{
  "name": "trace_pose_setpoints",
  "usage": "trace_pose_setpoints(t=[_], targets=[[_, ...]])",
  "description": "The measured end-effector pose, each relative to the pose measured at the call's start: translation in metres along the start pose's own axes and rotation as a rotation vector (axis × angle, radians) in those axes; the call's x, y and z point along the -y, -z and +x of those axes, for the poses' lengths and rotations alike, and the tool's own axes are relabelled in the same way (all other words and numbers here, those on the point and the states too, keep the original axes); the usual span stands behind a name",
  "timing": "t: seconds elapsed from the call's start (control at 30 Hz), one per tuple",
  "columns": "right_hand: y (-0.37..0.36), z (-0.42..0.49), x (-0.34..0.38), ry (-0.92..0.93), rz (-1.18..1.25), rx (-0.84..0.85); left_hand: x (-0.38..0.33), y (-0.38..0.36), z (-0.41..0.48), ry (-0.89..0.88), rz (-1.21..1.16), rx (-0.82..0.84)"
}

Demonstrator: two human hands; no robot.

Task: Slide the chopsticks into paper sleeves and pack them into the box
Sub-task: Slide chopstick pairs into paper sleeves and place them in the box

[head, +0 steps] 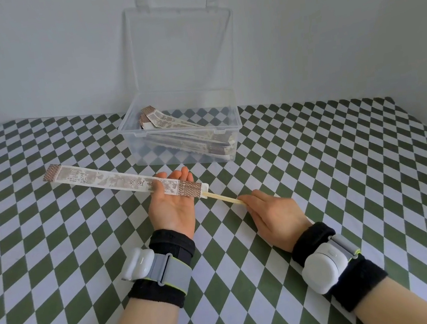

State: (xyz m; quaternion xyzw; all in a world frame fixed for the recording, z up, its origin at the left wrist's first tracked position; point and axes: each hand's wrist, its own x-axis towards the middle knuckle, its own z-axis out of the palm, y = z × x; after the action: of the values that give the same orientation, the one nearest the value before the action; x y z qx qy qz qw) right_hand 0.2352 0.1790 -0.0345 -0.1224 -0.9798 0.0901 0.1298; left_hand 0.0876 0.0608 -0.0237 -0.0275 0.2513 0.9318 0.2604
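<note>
You are in the middle of sleeving this pair, by my judgement. Your left hand (171,209) is lying palm up above the worktop (345,170), and the paper sleeve (116,182) is resting across the base of its fingers (185,172). These are fairly straight and released, with none of them visibly curling over the paper. The sleeve is running out to your left, clear of the cloth. Your right hand (274,215) is pinching the bare end of the chopsticks (224,198) between its fingertips. Most of the pair is hidden inside the sleeve, and a short stretch of wood is showing between the sleeve's mouth and your pinch.

To do this well, line the wood up with the sleeve's long axis as you are pushing. Any sideways angle is likely to jam the tips against the paper wall or tear it. Steady the mouth end with your left hand so the sleeve is not sliding away from the push. Feed in short, gentle strokes, not one shove.

The clear box (131,129) is standing open beyond your hands, its lid (182,48) upright near the wall. Several filled sleeves (174,122) are lying slanted inside, so lay this one alongside them.
</note>
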Motion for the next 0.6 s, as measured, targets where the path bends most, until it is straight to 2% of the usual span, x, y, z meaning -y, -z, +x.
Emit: trace_pose_setpoints(t=[0.13, 0.3, 0.47, 0.6], targets=[[-0.002, 0.000, 0.000, 0.015, -0.004, -0.015, 0.001, -0.001, -0.003, 0.031, 0.061, 0.044], [-0.001, 0.001, 0.004, -0.007, -0.103, -0.139, 0.010, -0.002, -0.008, 0.146, 0.397, 0.162], [0.000, 0.001, 0.001, -0.022, -0.155, -0.208, 0.016, -0.002, -0.012, 0.100, 0.601, 0.113], [0.004, 0.002, 0.001, -0.080, -0.108, -0.233, 0.013, -0.005, -0.012, 0.049, 0.571, 0.069]])
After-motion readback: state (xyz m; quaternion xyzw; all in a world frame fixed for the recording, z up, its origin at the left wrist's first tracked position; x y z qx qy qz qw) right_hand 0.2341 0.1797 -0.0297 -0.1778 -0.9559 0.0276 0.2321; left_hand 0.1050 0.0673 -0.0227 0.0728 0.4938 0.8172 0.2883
